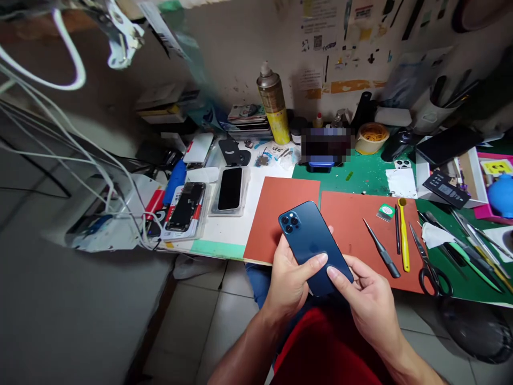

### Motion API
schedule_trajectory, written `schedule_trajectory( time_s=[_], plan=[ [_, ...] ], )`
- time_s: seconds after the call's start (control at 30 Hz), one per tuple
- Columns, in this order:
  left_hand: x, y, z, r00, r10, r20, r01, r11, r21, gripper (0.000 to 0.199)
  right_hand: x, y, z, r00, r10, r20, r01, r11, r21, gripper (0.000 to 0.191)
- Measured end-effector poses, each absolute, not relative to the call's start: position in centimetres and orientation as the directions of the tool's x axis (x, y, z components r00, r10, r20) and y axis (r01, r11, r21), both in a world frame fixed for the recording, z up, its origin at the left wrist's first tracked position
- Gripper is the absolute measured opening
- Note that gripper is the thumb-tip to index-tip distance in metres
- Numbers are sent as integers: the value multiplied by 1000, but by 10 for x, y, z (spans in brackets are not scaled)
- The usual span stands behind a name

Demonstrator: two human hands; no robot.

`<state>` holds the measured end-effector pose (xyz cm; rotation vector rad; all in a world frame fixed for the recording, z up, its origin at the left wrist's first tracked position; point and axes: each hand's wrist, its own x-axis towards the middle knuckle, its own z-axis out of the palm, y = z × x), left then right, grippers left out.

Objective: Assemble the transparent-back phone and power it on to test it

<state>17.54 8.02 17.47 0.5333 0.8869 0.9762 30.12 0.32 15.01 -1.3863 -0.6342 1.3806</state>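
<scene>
A dark blue smartphone (310,243) is held tilted above the near edge of the bench, its back and camera block facing up. My left hand (290,275) grips its left side, with the thumb lying across the back. On the lower right edge my right hand (364,297) is closed round the phone, its thumb also pressed on the back near the other thumb. The phone's screen side is hidden. Beneath and beyond it lie two reddish-brown mats, the left mat (276,208) and the right mat (340,219).
On the right mat are tweezers (382,248), a yellow-handled tool (404,235) and scissors (430,272). Leftward sit a phone in a clear tray (230,190) and a phone screen part (186,206). Behind stands a spray can (274,107). White cables (100,176) hang at the left.
</scene>
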Motion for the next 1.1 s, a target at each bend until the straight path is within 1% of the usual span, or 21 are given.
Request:
schedule_trajectory(
  time_s=[0.1, 0.17, 0.27, 0.43, 0.57, 0.67, 0.77, 0.87, 0.93, 1.03, 1.1],
  plan=[
    [177, 80, 179, 269, 878, -397, -526, 479, 703, 49, 302, 0, 142, 144, 910, -389, -442, -293, -848, 42],
    [178, 79, 180, 267, 880, -392, -542, 473, 695, 43, 301, -2, 138, 124, 911, -393, -494, -287, -821, 40],
    [179, 78, 180, 247, 891, -381, -539, 453, 710, 41, 301, -3, 136, 106, 907, -407, -525, -296, -797, 36],
    [177, 75, 180, 223, 891, -395, -530, 451, 718, 40, 299, -3, 138, 100, 893, -439, -571, -310, -761, 37],
    [175, 75, 181, 249, 895, -371, -539, 446, 714, 42, 297, -5, 138, 104, 881, -461, -590, -318, -742, 34],
    [174, 74, 179, 271, 897, -350, -552, 443, 706, 43, 297, -5, 139, 108, 872, -478, -607, -323, -726, 36],
    [170, 76, 173, 295, 894, -337, -589, 448, 673, 51, 296, -3, 143, 85, 857, -508, -645, -341, -684, 37],
    [165, 80, 165, 427, 856, -290, -633, 512, 580, 66, 294, 0, 148, 15, 845, -535, -681, -383, -624, 37],
    [163, 83, 159, 506, 825, -249, -630, 552, 546, 72, 292, 2, 151, -37, 837, -545, -701, -411, -583, 39],
    [161, 85, 153, 504, 825, -255, -626, 553, 550, 78, 289, 6, 154, -90, 826, -556, -732, -434, -525, 42],
    [161, 85, 150, 470, 843, -263, -637, 530, 560, 75, 287, 8, 155, -108, 824, -557, -748, -436, -500, 42]
  ],
)
